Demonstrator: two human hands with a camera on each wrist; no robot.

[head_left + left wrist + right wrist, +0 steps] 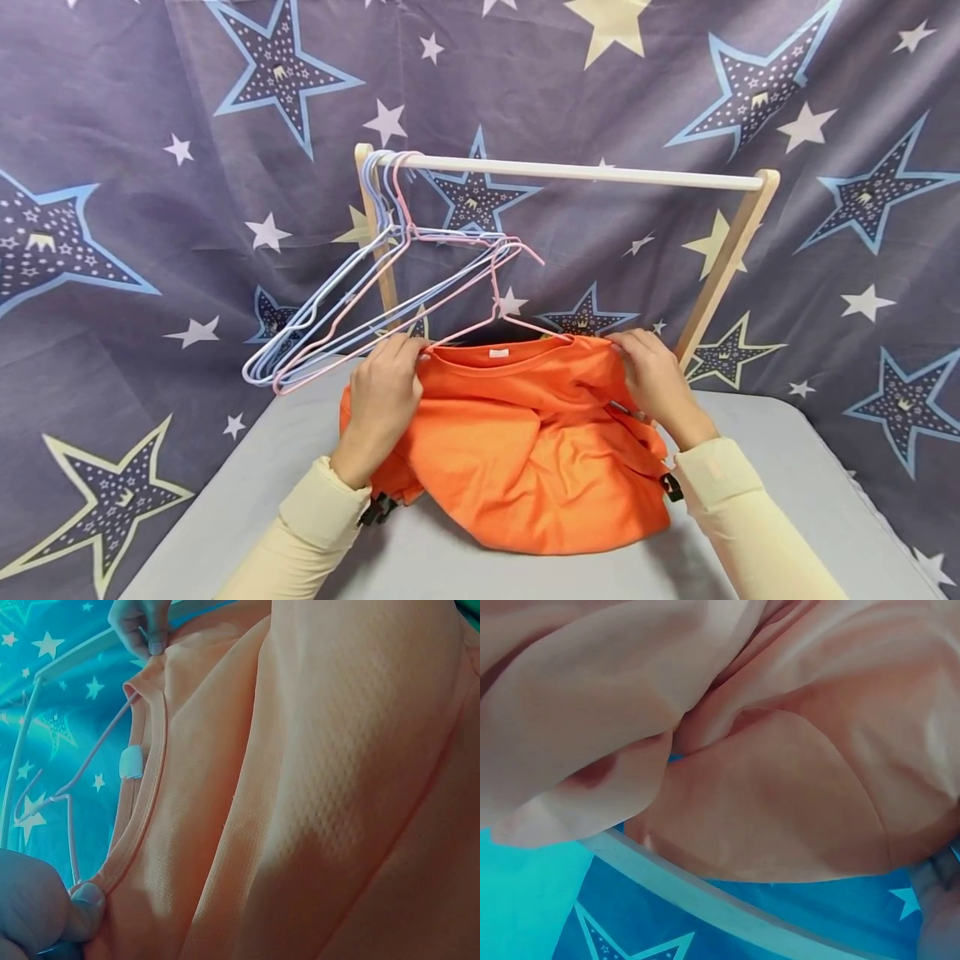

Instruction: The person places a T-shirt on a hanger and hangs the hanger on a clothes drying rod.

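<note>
An orange shirt (517, 433) with a white neck label (498, 353) hangs spread between my two hands above the table. Inside its neckline sits a pink hanger (496, 300), whose hook rises from the collar. With thumb and fingers my left hand (386, 392) pinches the shirt at the left end of the neckline; the left wrist view shows the thumb on the collar edge beside the hanger arm. My right hand (660, 379) grips the opposite shoulder. Fabric folds (772, 795) fill most of the right wrist view. The hanger's ends are hidden by cloth and hands.
Behind the shirt stands a rack with a white rail (585, 172) and wooden posts (727, 267). Several blue, white and pink hangers (330, 308) hang at the rail's left end. A grey table (247, 500) lies below, and a star-patterned curtain (570, 75) closes the back.
</note>
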